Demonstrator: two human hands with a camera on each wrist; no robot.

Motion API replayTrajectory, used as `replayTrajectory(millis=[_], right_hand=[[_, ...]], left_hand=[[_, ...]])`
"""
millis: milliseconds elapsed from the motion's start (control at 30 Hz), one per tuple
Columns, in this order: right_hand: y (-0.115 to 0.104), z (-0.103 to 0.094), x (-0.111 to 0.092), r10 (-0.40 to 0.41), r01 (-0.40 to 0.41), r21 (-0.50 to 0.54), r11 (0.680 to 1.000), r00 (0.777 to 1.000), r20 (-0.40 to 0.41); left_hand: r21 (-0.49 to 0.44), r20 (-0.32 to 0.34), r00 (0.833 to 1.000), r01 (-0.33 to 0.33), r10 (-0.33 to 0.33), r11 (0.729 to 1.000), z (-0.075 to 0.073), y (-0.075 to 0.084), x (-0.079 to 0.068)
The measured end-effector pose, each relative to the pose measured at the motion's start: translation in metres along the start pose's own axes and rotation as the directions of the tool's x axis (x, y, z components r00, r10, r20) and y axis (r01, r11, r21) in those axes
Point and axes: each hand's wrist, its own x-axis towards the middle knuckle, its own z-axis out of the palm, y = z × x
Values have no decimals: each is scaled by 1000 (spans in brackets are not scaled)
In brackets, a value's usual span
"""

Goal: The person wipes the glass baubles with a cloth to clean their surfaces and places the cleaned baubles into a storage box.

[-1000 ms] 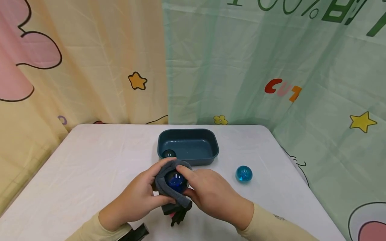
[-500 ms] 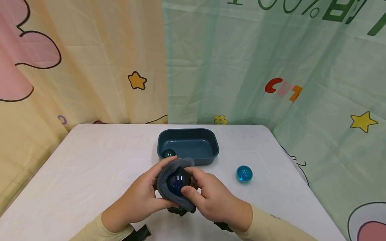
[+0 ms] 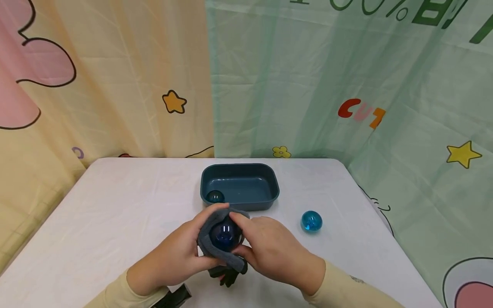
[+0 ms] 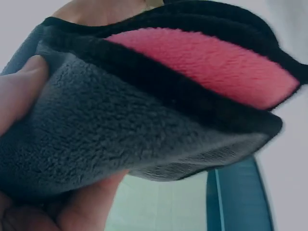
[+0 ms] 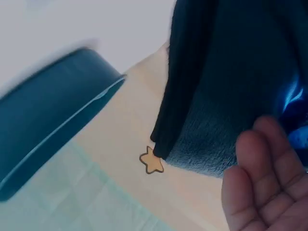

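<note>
A dark blue glass ball sits in a fold of grey plush cloth in front of the container. My left hand grips the cloth from the left, its thumb below and fingers above. From the right, my right hand holds the ball between thumb and index finger. In the left wrist view the grey cloth has a black border and a pink layer showing in its fold. The right wrist view shows curled fingers beside the cloth, with the ball partly cut off at the edge.
A dark teal rectangular container stands behind the hands, with a dark ball in its near left corner. To the right, a light blue clear ball lies on the white table. Printed curtains hang behind the table.
My right hand has shifted its grip on the ball: the thumb has moved from the ball's front to its lower side. Cloth and ball have rotated slightly; the left hand stays about in place.
</note>
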Motion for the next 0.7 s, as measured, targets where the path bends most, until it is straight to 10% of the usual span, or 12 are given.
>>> replayTrajectory(millis=[267, 700], right_hand=[[2, 5, 0, 143, -157, 430, 889, 988, 64], [-2, -3, -5, -63, 63, 4, 998, 995, -74]], left_hand=[[135, 23, 999, 20, -24, 991, 3, 8, 0], [-37, -10, 1000, -13, 12, 999, 3, -3, -1]])
